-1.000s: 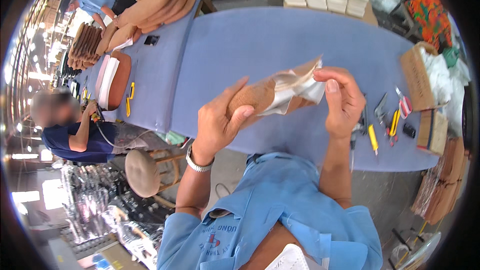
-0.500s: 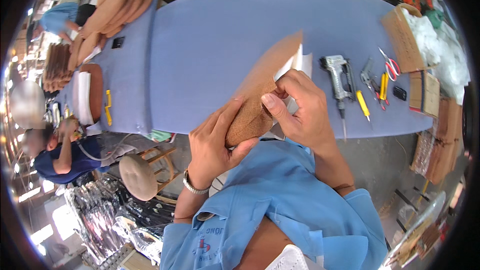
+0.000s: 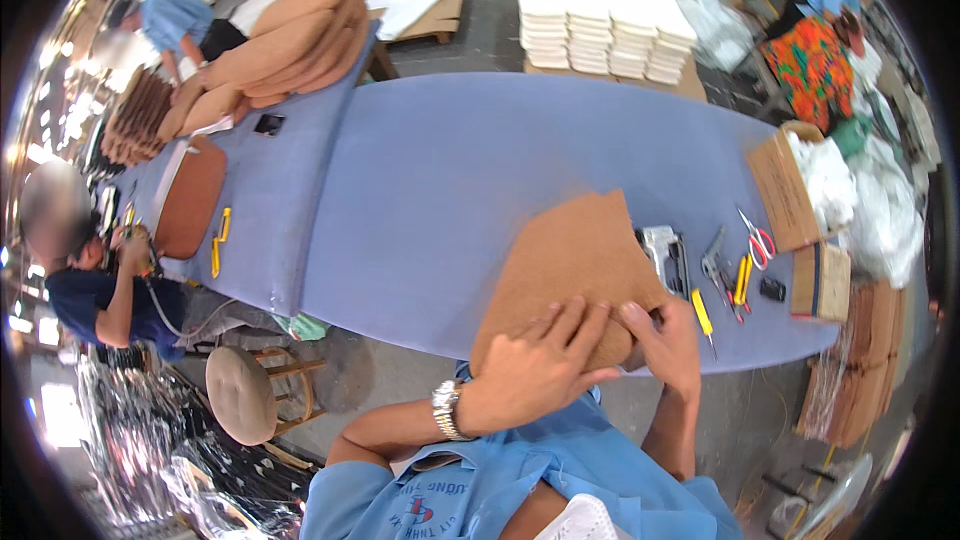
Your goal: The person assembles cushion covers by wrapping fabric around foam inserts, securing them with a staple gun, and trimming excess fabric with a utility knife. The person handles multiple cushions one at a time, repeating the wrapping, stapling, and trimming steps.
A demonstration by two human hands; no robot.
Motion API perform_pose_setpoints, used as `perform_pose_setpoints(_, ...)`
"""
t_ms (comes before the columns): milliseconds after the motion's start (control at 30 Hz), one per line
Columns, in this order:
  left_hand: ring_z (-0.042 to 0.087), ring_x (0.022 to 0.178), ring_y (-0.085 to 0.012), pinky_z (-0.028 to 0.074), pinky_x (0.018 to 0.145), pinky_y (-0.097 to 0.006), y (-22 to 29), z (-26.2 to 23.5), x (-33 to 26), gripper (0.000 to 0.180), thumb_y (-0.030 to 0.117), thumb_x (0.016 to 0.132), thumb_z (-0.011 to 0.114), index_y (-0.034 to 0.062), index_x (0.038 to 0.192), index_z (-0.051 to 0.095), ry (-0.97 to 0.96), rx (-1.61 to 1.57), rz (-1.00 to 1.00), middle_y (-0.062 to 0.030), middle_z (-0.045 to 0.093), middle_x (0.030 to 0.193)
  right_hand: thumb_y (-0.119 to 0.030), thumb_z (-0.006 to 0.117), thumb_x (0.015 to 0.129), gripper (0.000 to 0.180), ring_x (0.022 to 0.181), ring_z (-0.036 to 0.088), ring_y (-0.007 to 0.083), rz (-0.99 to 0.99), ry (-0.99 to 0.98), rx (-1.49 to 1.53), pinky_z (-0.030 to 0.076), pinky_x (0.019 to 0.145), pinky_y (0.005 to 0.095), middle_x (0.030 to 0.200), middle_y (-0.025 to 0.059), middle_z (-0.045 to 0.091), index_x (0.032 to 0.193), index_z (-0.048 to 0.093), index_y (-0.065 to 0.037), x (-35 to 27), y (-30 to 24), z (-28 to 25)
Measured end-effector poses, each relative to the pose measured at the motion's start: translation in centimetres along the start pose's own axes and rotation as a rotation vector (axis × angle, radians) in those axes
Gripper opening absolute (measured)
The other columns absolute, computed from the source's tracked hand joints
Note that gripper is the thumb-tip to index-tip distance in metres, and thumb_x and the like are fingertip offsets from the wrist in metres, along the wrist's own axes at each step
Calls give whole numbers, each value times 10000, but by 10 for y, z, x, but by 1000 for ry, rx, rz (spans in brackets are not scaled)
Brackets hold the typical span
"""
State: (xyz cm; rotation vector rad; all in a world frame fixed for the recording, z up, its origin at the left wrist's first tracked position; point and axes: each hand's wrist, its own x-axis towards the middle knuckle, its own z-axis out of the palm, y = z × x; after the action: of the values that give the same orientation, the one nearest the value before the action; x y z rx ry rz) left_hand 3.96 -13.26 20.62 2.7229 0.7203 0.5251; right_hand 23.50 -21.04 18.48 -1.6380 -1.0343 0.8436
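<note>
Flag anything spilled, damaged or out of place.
Nothing stands out: the left hand and right hand are on the brown piece, scissors lie on the blue table, and no spill or damage shows.

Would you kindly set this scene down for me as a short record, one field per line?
Left hand: fingers extended across the brown fabric piece
Right hand: thumb and fingers at the fabric's right edge
Left wrist: metal-banded watch
Surface: blue-covered table
Tools, right side: silver staple gun, partly hidden; red-handled scissors
Container, right: cardboard box
Nearby: person in dark blue shirt, left
</note>
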Motion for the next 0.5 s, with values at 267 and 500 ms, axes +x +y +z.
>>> perform_pose_setpoints(267, 768, 907, -280, 610, 587, -378, -1, -2, 5, 743, 627, 902, 669, 80, 1400, 604, 8, -22, 35, -131, 701, 1272, -230, 693, 1001, 281, 708, 566, 89, -85, 89, -108, 463, 627, 305, 771, 30, 652, 881, 684, 25, -14, 14, -1)
perform_pose_setpoints(500, 741, 745, -323, 554, 518, -422, -23, -22, 32, 674, 608, 938, 642, 97, 1376, 612, 2, -37, -130, -158, 751, 978, -312, 635, 1035, 454, 638, 515, 155, -219, 212, -98, 398, 571, 367, 647, 110, 545, 751, 571, 37, 43, -29, 22)
